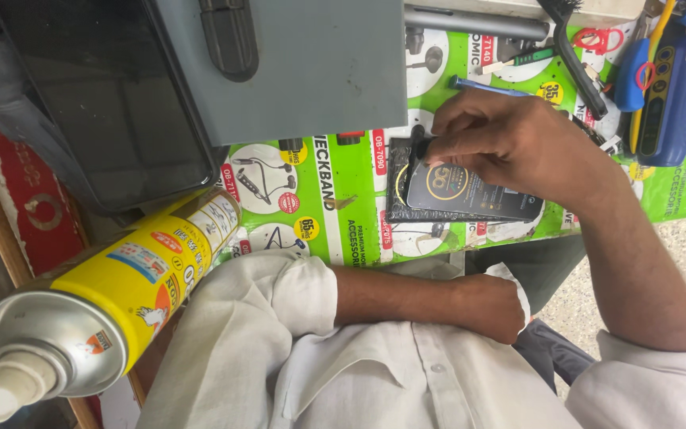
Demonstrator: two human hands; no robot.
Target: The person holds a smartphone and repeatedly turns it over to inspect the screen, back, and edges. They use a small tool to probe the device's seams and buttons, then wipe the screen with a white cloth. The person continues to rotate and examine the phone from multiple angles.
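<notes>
A black opened phone [458,195] with a gold ring on its dark cover lies on a green printed sheet [343,199]. My right hand [510,139] reaches over it from the right. Its thumb and forefinger pinch a small black part [419,147] at the phone's upper left edge. Behind the knuckles a thin blue tool [478,86] pokes out; I cannot tell whether the hand holds it. My left hand [492,306] is curled into a fist by my white shirt, below the phone and apart from it, with nothing visible in it.
A yellow spray can [121,294] with a white nozzle lies at the lower left. A grey box [303,63] and a dark screen [97,95] fill the top left. At the top right are a black brush [577,56], red-handled scissors [597,38] and a blue device [672,87].
</notes>
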